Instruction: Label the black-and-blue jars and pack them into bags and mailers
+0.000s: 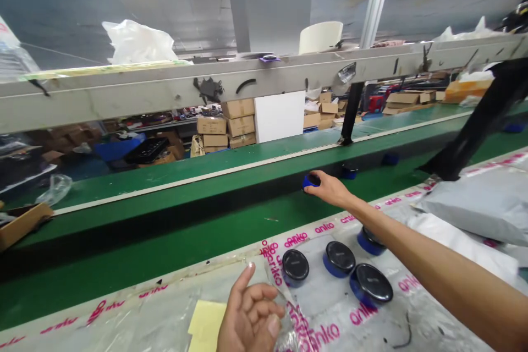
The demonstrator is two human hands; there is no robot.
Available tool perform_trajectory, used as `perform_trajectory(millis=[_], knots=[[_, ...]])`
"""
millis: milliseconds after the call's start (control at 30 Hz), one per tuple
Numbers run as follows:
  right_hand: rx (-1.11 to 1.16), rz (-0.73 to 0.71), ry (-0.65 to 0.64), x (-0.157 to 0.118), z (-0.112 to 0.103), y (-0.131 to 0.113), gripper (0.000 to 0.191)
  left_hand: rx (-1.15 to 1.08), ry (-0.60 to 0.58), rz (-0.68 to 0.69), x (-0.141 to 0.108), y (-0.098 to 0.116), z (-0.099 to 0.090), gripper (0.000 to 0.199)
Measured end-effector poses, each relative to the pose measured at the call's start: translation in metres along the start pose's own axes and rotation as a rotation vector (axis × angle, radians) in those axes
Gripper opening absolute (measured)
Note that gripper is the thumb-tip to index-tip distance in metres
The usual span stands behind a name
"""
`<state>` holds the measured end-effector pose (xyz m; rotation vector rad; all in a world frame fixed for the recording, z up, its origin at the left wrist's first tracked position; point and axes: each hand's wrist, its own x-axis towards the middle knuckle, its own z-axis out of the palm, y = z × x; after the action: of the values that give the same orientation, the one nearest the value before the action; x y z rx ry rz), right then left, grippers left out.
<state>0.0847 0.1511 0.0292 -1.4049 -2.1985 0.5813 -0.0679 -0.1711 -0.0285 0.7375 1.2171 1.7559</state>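
Green conveyor (165, 253) | right hand (330, 189) gripping blue-black container (307, 182) | left hand (251, 311) loosely open

The one word that can be read is "anko", printed in rounded, lowercase, magenta letters on the whitish translucent plastic sheet (317, 250) spread beside the flat green belt (185, 242). It repeats in a line along the sheet's belt-side edge and again lower down, among the round blue containers with glossy black tops (295, 265); near the middle, some repeats overlap into a jumble. Faint marks on those tops and small print on the stacked brown cardboard boxes (212, 125) are illegible.
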Motion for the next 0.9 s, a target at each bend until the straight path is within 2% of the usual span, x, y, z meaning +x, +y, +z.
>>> perform_trajectory(millis=[100, 133, 167, 233, 333, 533, 667, 767, 900], knots=[[0.225, -0.118, -0.060, -0.075, 0.001, -0.032, 0.054, -0.018, 0.008, 0.016, -0.002, 0.004, 0.005, 0.076], [0.489, -0.152, -0.128, -0.105, 0.004, -0.042, 0.054, -0.029, 0.016, 0.023, -0.003, 0.006, 0.007, 0.078], [0.727, -0.169, -0.249, -0.135, 0.009, -0.051, 0.056, -0.045, 0.021, 0.027, -0.004, 0.009, 0.010, 0.081], [1.013, -0.122, -0.352, -0.187, 0.020, -0.066, 0.055, -0.080, 0.016, 0.021, -0.006, 0.015, 0.015, 0.087], [1.218, -0.057, -0.263, -0.233, 0.038, -0.077, 0.060, -0.105, -0.010, 0.000, -0.010, 0.024, 0.021, 0.098], [1.416, 0.010, -0.154, -0.251, 0.070, -0.079, 0.073, -0.086, -0.083, -0.021, -0.014, 0.026, 0.022, 0.113], [1.403, 0.036, -0.183, -0.260, 0.082, -0.074, 0.072, 0.009, -0.139, -0.012, -0.015, 0.018, 0.014, 0.116], [1.253, 0.036, -0.239, -0.266, 0.079, -0.066, 0.066, 0.202, -0.150, 0.044, -0.017, 0.015, 0.010, 0.106], [1.014, -0.003, -0.315, -0.271, 0.059, -0.052, 0.059, 0.476, -0.155, 0.124, -0.021, 0.014, 0.011, 0.093]])
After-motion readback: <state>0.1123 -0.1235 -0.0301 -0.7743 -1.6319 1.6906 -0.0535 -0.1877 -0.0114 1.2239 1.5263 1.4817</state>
